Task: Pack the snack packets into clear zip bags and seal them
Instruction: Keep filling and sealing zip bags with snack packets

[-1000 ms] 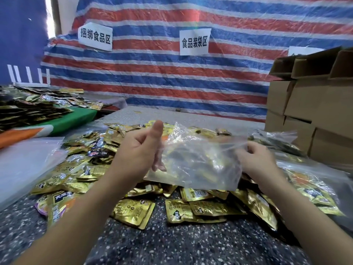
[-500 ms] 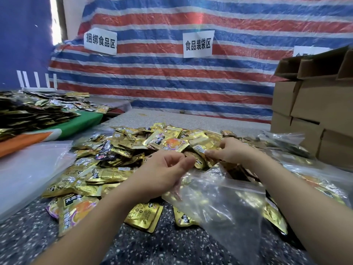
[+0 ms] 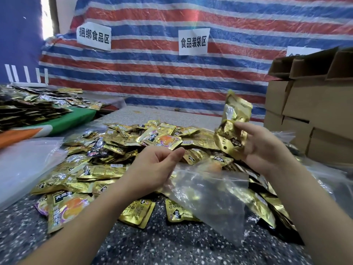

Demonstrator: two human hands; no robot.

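Hands: the right hand [image 3: 261,148] is raised above the heap and grips a small bunch of gold snack packets [image 3: 232,129], thumb across the front, the bunch standing roughly upright with one packet poking out at the top. The left hand [image 3: 154,169] has its fingers curled, thumb against forefinger, pinching the upper edge of a clear zip bag [image 3: 212,197]; the exact point of contact is partly hidden by the hand itself.

Clear zip bag: hangs from the left hand, slanting down and to the right over the front of the heap, its lower corner towards the near edge of the desk [image 3: 172,247]. Whether its mouth is open cannot be told. No packets can be made out inside it; the gold seen through the film belongs to the heap beneath.

Loose packets [image 3: 118,150]: a broad heap of gold foil sachets, some with orange and purple print, spread across the middle of the speckled desk from the left side to the right, a few lying singly at the near edge.

Other items: a sheet of clear plastic [image 3: 24,165] at the left edge of the desk; stacked cardboard boxes [image 3: 313,111] at the far right corner, the upper ones with flaps open; a second heap of dark and gold packets [image 3: 28,106] on a green and orange surface beyond the left edge; a red, white and blue striped tarpaulin [image 3: 162,73] behind, bearing white paper signs [image 3: 193,42] with Chinese lettering.
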